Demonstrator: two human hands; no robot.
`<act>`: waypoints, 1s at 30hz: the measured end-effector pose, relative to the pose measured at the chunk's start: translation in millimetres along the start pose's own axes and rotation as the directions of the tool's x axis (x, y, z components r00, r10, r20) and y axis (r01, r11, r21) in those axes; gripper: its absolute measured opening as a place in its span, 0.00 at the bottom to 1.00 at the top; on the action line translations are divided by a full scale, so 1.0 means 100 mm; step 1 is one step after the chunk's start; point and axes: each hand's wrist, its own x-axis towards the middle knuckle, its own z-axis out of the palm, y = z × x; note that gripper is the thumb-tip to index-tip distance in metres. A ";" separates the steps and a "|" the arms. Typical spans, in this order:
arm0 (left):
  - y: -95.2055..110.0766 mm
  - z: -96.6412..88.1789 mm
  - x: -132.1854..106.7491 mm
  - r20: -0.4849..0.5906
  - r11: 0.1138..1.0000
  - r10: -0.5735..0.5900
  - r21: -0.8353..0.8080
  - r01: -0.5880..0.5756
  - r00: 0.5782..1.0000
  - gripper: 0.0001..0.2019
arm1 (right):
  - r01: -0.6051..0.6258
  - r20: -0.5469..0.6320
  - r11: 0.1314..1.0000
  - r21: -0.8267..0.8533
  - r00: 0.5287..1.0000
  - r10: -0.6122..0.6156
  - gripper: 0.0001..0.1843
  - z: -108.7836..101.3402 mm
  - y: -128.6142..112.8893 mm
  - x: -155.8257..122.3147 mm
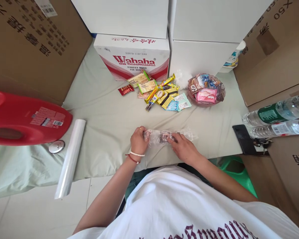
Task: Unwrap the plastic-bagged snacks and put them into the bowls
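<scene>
My left hand [139, 141] is closed around the left end of a clear plastic bag [153, 135], near the front of the cloth-covered table. Inside or under the crinkled plastic lies a dark packet with pale lettering [164, 136]; its kind is not plain. My right hand [185, 147] grips this packet from the right, fingers over its edge, with more loose plastic showing beyond them. Farther back lies a pile of wrapped snacks [161, 94] in yellow, blue and red. Beside the pile, a round pinkish bowl [206, 103] holds several more packets.
A Wahaha carton [137, 58] and white boxes [204, 56] stand behind the snacks. At left are a red jug [27, 116], a round lid [56, 146] and a plastic film roll [71, 159]. Water bottles [276, 113], a phone [241, 137] and keys [262, 142] lie right.
</scene>
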 end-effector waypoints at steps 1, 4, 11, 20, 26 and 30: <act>0.07 0.00 -0.03 0.023 0.999 -0.013 -0.041 0.014 1.000 0.04 | -0.014 -0.008 1.000 0.027 1.000 0.015 0.30 0.04 -0.01 0.00; 0.34 0.11 -0.16 0.122 0.969 -0.013 -0.243 0.042 0.992 0.05 | -0.038 -0.021 0.992 0.121 0.999 0.040 0.30 0.13 -0.02 0.02; 0.67 0.51 -0.48 0.197 0.941 0.337 -0.092 -0.325 0.921 0.22 | 0.020 -0.176 0.878 0.478 0.982 0.073 0.23 0.08 0.25 -0.04; 0.68 0.59 -0.63 0.262 0.865 0.375 0.245 -0.438 0.889 0.26 | -0.281 -0.297 0.891 0.357 0.870 0.394 0.10 0.19 0.62 -0.14; 0.75 0.55 -0.61 0.272 0.837 0.392 0.291 -0.464 0.879 0.21 | -0.194 -0.183 0.804 0.562 0.919 0.349 0.06 -0.14 0.32 0.02; 0.75 0.49 -0.55 0.282 0.843 0.421 0.230 -0.486 0.862 0.16 | -0.082 -0.179 0.898 0.433 0.968 0.175 0.14 -0.16 0.09 0.34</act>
